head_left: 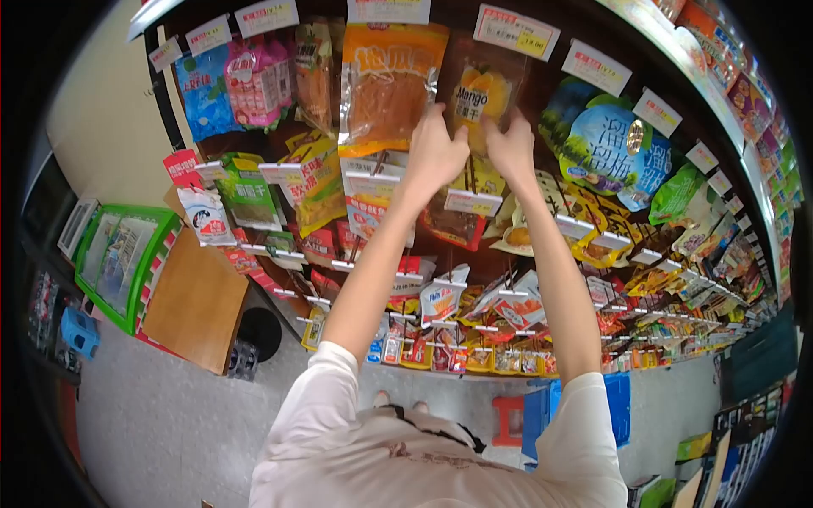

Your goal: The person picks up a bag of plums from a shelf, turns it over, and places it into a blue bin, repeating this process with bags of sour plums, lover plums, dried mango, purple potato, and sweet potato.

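A bag of dried mango (481, 95), with "Mango" printed on its clear front, hangs in the top row of the display rack. My left hand (439, 151) pinches its lower left side, and my right hand (511, 151) closes on the lower right side. Some of my fingertips are hidden behind the bag. Just left of it hangs an orange snack bag (394, 85), close to my left hand. A price tag (516, 31) sits above the mango bag. Blue-green plum bags (611, 144) hang to the right of my right hand.
Lower rows hold many hanging snack packets (443, 298) on hooks with price tags. A green-rimmed chest freezer (140, 262) and a brown wooden box (196, 296) stand at left. A red stool (508, 421) and blue crate (535, 419) are on the floor by my right side.
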`<state>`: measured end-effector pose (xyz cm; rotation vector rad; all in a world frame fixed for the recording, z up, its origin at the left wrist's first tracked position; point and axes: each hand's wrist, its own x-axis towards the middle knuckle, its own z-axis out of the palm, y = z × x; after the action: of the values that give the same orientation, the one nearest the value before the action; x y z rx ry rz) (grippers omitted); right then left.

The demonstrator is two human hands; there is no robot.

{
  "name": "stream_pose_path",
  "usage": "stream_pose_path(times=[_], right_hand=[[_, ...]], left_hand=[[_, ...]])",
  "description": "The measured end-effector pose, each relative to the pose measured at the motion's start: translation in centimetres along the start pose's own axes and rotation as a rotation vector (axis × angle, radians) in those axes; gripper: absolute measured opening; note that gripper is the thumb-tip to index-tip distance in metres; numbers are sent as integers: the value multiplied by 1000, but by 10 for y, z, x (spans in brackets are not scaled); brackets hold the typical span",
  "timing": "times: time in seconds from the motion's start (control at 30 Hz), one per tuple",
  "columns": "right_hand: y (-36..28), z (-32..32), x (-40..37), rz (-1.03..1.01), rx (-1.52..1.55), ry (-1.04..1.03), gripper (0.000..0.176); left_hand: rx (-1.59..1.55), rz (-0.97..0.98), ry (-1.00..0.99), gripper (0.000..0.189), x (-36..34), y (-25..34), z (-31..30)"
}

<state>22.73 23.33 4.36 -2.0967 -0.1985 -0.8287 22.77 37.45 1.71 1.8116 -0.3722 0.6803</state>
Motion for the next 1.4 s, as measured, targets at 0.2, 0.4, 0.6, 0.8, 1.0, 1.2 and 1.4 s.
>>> stream_pose_path(times=[0.2,0.4,0.6,0.8,1.0,1.2,1.4], right_hand=[[0,-9,-4,-18,81,109,41],[7,-14,-8,-22,220,100,43],[-6,-26,-21,56,468,-48,38],[-33,-40,-36,221,732,-151,33],[-44,-51,-49,283,798,-183,32],[-51,-59,-59,260,855,-206,28],[-51,-65,-67,253,846,-229,31]], left_hand=[[-31,-22,-21,58,6,-5,-2],[-189,-42,1,60,14,-18,2],[-324,-26,56,59,8,-11,-15],[-400,8,137,57,-8,-3,-32],[-615,-94,-21,55,-26,6,-48],[-777,-139,-262,45,-42,28,-60],[-791,-88,-262,41,-56,38,-62]])
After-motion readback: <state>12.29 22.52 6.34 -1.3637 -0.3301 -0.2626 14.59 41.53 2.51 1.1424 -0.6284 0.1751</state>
